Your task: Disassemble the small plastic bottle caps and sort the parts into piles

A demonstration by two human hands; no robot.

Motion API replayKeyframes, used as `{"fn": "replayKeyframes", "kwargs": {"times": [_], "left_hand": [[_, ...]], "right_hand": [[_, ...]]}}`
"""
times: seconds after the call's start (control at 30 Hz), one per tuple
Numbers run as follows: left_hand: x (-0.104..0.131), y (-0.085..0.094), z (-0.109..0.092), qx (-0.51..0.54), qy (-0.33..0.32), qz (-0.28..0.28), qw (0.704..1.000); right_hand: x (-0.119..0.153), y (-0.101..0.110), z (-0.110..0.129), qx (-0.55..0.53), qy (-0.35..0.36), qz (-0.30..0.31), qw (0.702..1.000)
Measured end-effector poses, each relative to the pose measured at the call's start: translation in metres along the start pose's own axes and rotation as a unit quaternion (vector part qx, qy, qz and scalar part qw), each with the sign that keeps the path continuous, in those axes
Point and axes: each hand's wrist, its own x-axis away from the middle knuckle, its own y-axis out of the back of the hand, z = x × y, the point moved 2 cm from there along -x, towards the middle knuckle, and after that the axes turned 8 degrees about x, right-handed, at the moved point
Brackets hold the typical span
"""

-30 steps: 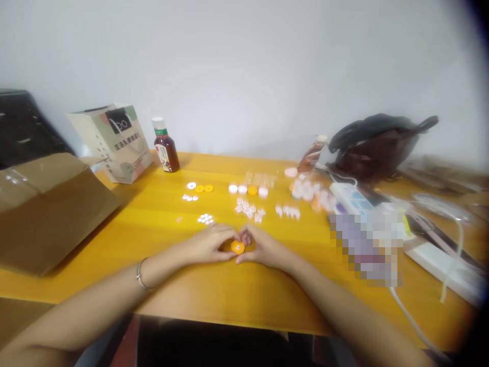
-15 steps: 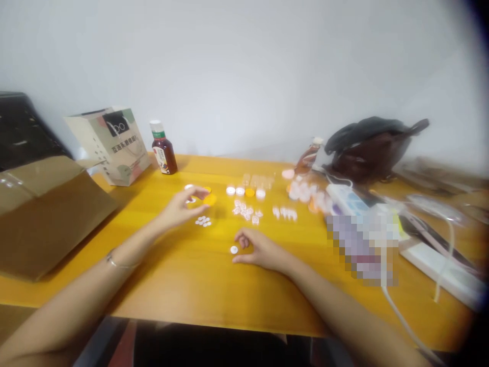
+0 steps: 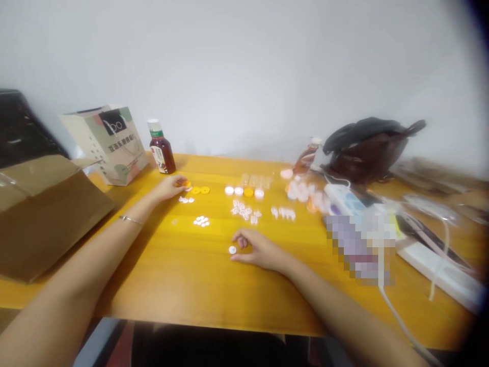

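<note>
My left hand (image 3: 172, 187) reaches to the back left of the table, its fingertips closed on a yellow disc (image 3: 187, 184). A white disc (image 3: 188, 189) shows just under it. Two yellow discs (image 3: 200, 190) lie to the right of those fingers, and several small white pieces (image 3: 186, 200) sit just in front. My right hand (image 3: 255, 248) rests on the table, thumb apart from the curled fingers. Between its thumb and index tip, apparently touching neither, is a small white round piece (image 3: 232, 250). A cluster of white dots (image 3: 201, 221) lies between the hands.
Behind my right hand are a row of white and yellow caps (image 3: 248, 192), patterned white pieces (image 3: 244, 210) and small white parts (image 3: 283, 213). A dark bottle (image 3: 162, 153), paper bag (image 3: 118, 145) and cardboard box (image 3: 49, 219) stand left. Power strips (image 3: 435, 272) and a bag (image 3: 369, 153) lie right.
My left hand has moved left and away from me with a yellow disc, uncovering two yellow discs and small white pieces. My right hand and the white piece beside it have stayed put.
</note>
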Motion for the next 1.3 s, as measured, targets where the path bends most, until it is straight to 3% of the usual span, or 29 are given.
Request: {"fn": "replayKeyframes", "kwargs": {"times": [0.17, 0.33, 0.57, 0.7, 0.8, 0.87, 0.97, 1.07, 1.17, 1.3], "left_hand": [[0.0, 0.008, 0.014, -0.033, 0.012, -0.022, 0.999], [0.005, 0.016, 0.024, -0.058, 0.004, 0.003, 0.998], [0.006, 0.011, 0.015, -0.069, -0.018, 0.025, 0.997], [0.009, 0.014, 0.006, -0.075, -0.021, 0.007, 0.997], [0.021, 0.014, -0.02, -0.074, -0.054, -0.05, 0.995], [0.037, 0.007, -0.05, -0.047, -0.101, -0.047, 0.993], [0.073, -0.015, -0.105, 0.018, -0.199, 0.068, 0.977], [0.111, -0.041, -0.149, 0.057, -0.265, 0.215, 0.938], [0.134, -0.063, -0.168, 0.09, -0.274, 0.263, 0.921], [0.141, -0.083, -0.168, 0.105, -0.274, 0.243, 0.924]], "right_hand": [[0.0, 0.0, 0.002, 0.004, 0.002, 0.003, 1.0], [0.0, 0.0, 0.001, 0.008, 0.002, 0.0, 1.0], [0.0, 0.0, 0.0, 0.011, 0.006, 0.002, 1.0], [0.0, 0.0, 0.001, 0.011, 0.006, 0.004, 1.0], [0.0, 0.0, 0.001, 0.013, 0.005, 0.007, 1.0], [0.001, 0.001, 0.002, 0.018, 0.003, 0.009, 1.0], [0.001, 0.005, 0.001, 0.028, -0.001, 0.008, 1.0], [0.002, 0.008, 0.001, 0.037, 0.0, 0.006, 0.999], [0.002, 0.011, 0.0, 0.041, 0.008, 0.009, 0.999], [0.003, 0.012, 0.001, 0.042, 0.012, 0.012, 0.999]]}}
